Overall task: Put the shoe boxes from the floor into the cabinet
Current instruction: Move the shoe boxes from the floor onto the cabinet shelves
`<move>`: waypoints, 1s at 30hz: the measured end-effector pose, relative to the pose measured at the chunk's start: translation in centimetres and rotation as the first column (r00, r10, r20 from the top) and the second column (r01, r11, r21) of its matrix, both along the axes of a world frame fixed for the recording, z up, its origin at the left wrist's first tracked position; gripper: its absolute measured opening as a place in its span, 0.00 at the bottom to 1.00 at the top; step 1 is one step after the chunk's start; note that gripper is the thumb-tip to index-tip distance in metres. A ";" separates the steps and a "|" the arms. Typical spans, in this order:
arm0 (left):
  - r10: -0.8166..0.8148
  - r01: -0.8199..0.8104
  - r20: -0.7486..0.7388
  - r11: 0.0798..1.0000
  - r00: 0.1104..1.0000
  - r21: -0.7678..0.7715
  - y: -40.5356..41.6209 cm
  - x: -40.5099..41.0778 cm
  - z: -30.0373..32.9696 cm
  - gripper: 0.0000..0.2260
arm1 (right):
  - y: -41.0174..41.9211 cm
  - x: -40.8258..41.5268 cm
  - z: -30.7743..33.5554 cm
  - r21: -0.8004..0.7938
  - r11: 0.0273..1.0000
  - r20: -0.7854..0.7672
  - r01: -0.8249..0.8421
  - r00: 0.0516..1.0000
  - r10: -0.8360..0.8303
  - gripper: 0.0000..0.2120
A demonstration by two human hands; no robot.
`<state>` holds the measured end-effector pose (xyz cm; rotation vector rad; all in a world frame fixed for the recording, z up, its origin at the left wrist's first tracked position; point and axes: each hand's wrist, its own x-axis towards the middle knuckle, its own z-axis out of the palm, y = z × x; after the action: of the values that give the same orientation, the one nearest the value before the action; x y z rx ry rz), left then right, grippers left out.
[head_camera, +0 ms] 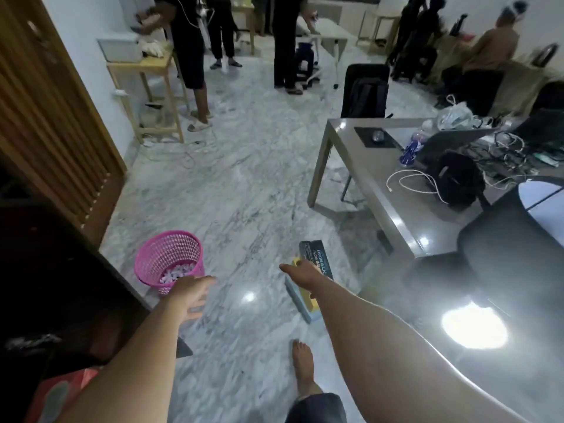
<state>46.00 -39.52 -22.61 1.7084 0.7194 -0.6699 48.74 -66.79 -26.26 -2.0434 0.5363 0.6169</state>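
Observation:
Two shoe boxes lie on the marble floor near the grey desk: a dark box [314, 254] with pale lettering, and a yellow and blue box [300, 296] just in front of it. My right hand [300, 274] reaches out over them, fingers resting on the top of the yellow box, partly hiding it. My left hand [192, 296] is stretched forward with fingers apart, empty, next to a pink basket. The dark cabinet [52, 270] stands open at my left, its inside in shadow.
A pink mesh basket [169, 261] stands by the cabinet's corner. A grey desk [393, 190] with cables and bags, and a black chair [503, 270], fill the right. Several people stand at the far end. My bare foot [303, 367] is on the floor.

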 end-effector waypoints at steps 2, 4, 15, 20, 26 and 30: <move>-0.052 0.053 -0.030 0.999 0.998 0.009 -2.1 3.1 -2.2 0.22 | -2.4 2.6 -2.2 -0.024 0.999 -0.034 0.039 0.999 -0.040 0.41; -0.084 0.086 -0.077 0.996 0.994 0.025 -4.5 6.7 -5.0 0.11 | -5.0 5.8 -4.8 -0.033 0.998 -0.094 0.060 0.994 -0.063 0.38; -0.241 0.225 -0.286 0.970 0.927 -0.087 -25.0 27.7 -36.3 0.05 | -21.0 25.5 -33.6 -0.201 0.930 -0.235 0.309 0.906 -0.352 0.22; -0.256 0.231 -0.264 0.965 0.930 -0.125 -33.0 32.9 -50.8 0.34 | -25.9 29.6 -45.7 -0.217 0.926 -0.260 0.309 0.896 -0.360 0.31; -0.133 0.089 -0.183 0.969 0.974 -0.229 -37.5 34.0 -58.6 0.15 | -27.9 29.6 -54.4 -0.072 0.952 -0.282 0.298 0.909 -0.306 0.26; -0.028 0.005 -0.082 0.965 0.996 -0.263 -38.8 31.6 -60.2 0.16 | -28.0 28.8 -54.6 0.034 0.953 -0.275 0.300 0.920 -0.279 0.21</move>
<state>77.58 -78.33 -82.77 1.4509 0.6451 -0.8165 77.52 -94.82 -80.88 -1.7722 0.9423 0.7250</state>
